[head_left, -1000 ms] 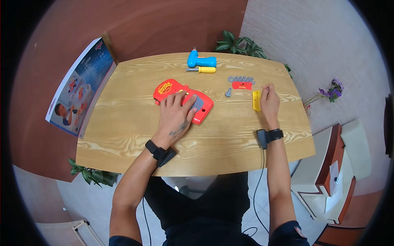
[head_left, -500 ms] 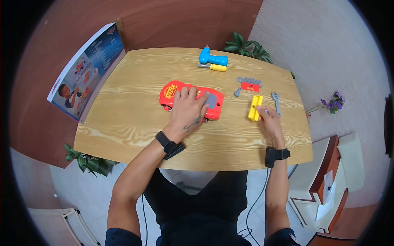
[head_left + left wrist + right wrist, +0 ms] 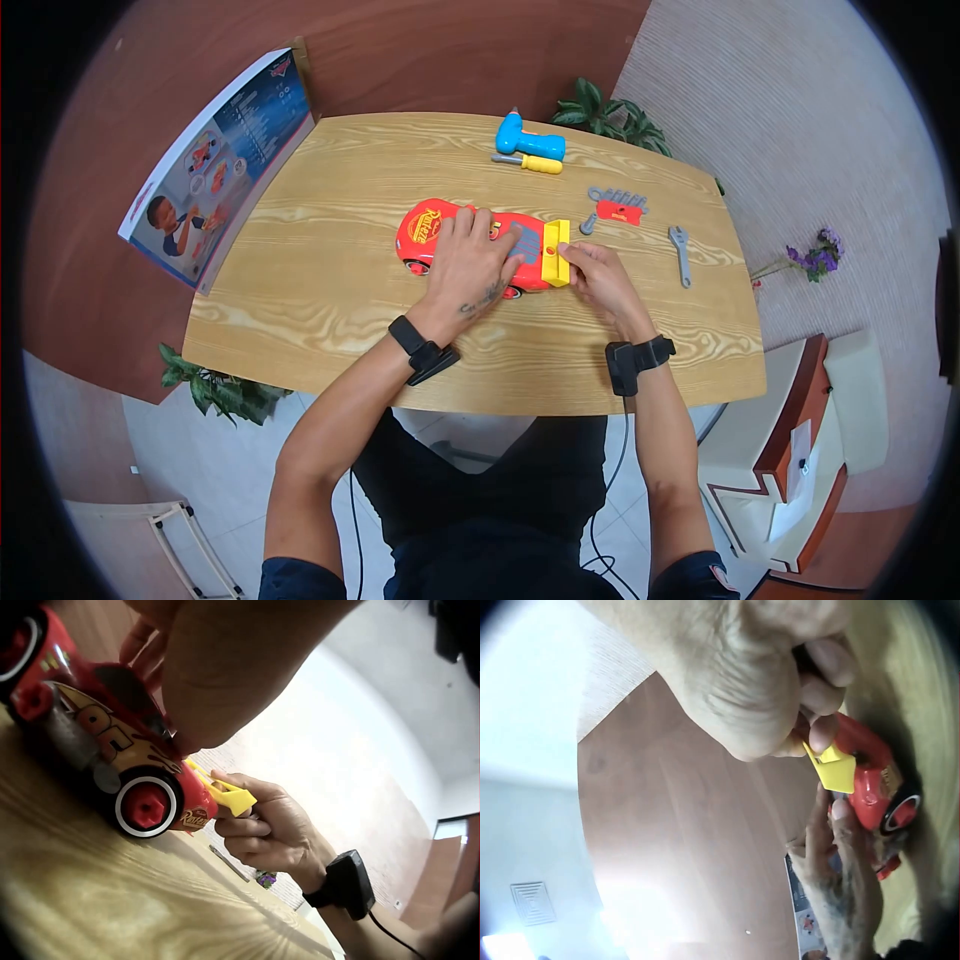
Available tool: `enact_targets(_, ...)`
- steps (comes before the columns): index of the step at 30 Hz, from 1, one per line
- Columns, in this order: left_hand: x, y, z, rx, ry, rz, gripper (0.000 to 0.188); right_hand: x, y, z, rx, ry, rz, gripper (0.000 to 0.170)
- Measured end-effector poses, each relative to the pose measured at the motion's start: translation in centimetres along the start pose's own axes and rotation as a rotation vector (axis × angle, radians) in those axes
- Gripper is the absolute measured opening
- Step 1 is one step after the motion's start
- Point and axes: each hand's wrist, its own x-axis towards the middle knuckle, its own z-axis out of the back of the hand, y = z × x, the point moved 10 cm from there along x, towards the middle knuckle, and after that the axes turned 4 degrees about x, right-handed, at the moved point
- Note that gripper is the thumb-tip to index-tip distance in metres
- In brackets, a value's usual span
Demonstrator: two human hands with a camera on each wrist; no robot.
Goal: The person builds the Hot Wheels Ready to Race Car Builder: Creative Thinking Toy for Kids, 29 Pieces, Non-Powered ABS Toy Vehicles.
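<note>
A red toy race car (image 3: 422, 232) stands on its wheels on the table, its tail pointing right. Across its roof rests my left hand (image 3: 465, 265), fingers spread over the body and fairly straight. My right hand (image 3: 606, 284) pinches a yellow toy car spoiler (image 3: 555, 262) between thumb and fingers, right at the car's tail. From the left wrist, the spoiler (image 3: 238, 801) overlaps the back end just behind the rear wheel (image 3: 145, 807). In the right wrist view, the right hand's curled fingers hide part of the spoiler (image 3: 838, 774).
Behind the car lie a blue toy drill (image 3: 535, 145) and a yellow-handled screwdriver (image 3: 540, 163). To the right are a red holder (image 3: 619, 212) with several grey pieces, a grey bolt (image 3: 588, 225) and a grey wrench (image 3: 681, 257). A printed box (image 3: 225, 165) stands at the left edge.
My right hand has picked up the yellow spoiler from the table's right side and carried it left to the car's tail. The left hand has stayed on the car, which now stands more upright.
</note>
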Motion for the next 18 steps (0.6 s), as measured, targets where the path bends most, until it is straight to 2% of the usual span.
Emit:
enact_targets(4,0.2,0.5,-0.9,-0.043,0.051,0.004,0.039,0.7,-0.3,0.0,-0.034,0.007,0.012,0.034)
enact_targets(7,0.1,0.0,-1.1,-0.016,-0.045,-0.095,0.039,0.9,-0.2,0.0,-0.092,-0.030,0.028,0.034)
enact_targets(9,0.0,-0.4,-1.9,-0.092,0.018,-0.130,0.038,0.8,0.1,-0.1,-0.113,-0.040,0.038,0.036)
enact_targets(12,-0.5,-1.7,-2.2,-0.158,0.003,-0.155,0.036,0.5,0.6,0.0,-0.155,-0.058,0.040,0.037)
enact_targets(15,-0.9,-2.6,-3.1,-0.153,0.080,-0.234,0.036,0.2,0.9,-0.2,-0.158,-0.053,0.024,0.036)
enact_targets(18,-1.0,-2.6,-3.2,-0.152,0.069,-0.232,0.037,0.2,0.8,-0.3,-0.134,-0.034,0.013,0.032)
